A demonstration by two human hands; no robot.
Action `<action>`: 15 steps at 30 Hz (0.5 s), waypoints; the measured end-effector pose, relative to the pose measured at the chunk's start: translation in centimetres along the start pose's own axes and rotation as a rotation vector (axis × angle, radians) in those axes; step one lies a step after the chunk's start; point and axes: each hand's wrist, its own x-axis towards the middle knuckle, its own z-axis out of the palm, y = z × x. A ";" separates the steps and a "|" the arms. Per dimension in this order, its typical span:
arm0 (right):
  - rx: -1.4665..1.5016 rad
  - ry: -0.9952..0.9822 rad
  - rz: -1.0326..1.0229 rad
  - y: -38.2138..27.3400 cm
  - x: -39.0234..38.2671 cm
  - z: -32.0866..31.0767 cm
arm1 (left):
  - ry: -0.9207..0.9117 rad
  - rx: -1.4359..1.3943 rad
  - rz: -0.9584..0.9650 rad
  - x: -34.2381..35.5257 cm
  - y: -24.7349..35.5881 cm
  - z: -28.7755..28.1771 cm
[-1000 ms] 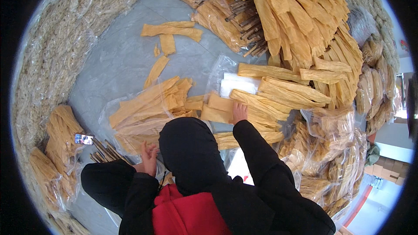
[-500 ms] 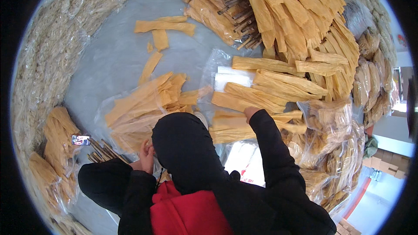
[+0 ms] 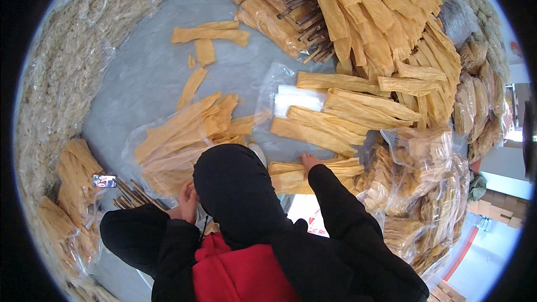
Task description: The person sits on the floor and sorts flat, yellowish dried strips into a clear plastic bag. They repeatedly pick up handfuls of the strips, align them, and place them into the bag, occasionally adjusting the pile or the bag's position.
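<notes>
A black-hooded head (image 3: 232, 190) fills the lower middle. Left of it, my left hand (image 3: 187, 201) has curled fingers beside the hood, their contents hidden. My right hand (image 3: 307, 162), in a dark sleeve, rests with fingers slightly apart on a bundle of flat, wrinkled yellow strips (image 3: 341, 172). Above it lie more loose strips (image 3: 319, 128) beside clear bags holding white sheets (image 3: 293, 100). A spread heap of strips (image 3: 184, 128), partly under clear plastic, lies left of centre. Below the right bundle, a white sheet with red print (image 3: 302, 208) is partly covered.
Tall strip piles with sticks (image 3: 369, 17) stand at upper right, bagged bundles (image 3: 419, 201) at right. A bagged pale mass (image 3: 61, 78) lines the left. Sticks (image 3: 137, 193) and a lit phone (image 3: 104, 180) lie lower left. Cartons (image 3: 503, 212) show at far right.
My right hand has moved down and slightly right, and the strips beneath it have been rearranged. My left hand's spread fingers have curled in beside the hood. The view has shifted slightly.
</notes>
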 end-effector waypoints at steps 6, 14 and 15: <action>-0.152 -0.089 0.057 1.7 0.0 0.4 | -0.057 -0.063 -0.043 1.2 -0.5 1.4; -0.083 -0.071 -0.002 3.6 -0.4 -6.4 | 0.088 0.140 0.198 1.9 1.9 2.0; -0.062 -0.019 -0.029 6.0 -0.6 -6.5 | 0.071 0.190 0.227 3.1 3.0 3.2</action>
